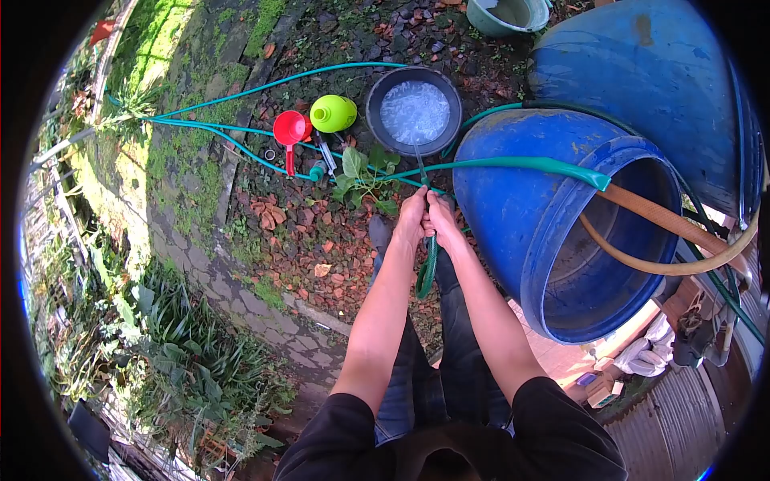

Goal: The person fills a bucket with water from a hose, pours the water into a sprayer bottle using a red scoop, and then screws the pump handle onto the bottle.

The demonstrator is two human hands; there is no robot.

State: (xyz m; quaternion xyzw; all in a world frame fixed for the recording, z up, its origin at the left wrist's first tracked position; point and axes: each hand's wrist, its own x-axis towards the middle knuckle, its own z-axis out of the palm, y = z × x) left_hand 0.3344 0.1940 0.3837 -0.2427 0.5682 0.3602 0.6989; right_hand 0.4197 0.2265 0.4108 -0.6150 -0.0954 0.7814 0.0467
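Observation:
Both my hands meet in front of me around the end of a green hose [427,268]. My left hand [411,218] and my right hand [440,218] are closed on it side by side. A thin stream of water runs from the hose end into a dark round basin [374,108] holding foamy water. The hose loops down between my forearms. A small leafy plant [361,174] grows just beyond my hands.
A red funnel [289,130] and a lime green bottle [333,113] lie left of the basin. Two big blue barrels [513,192] [666,80] stand at the right, with a green hose and a tan hose [682,228] draped into the nearer one. Teal hoses [208,128] cross the mossy ground.

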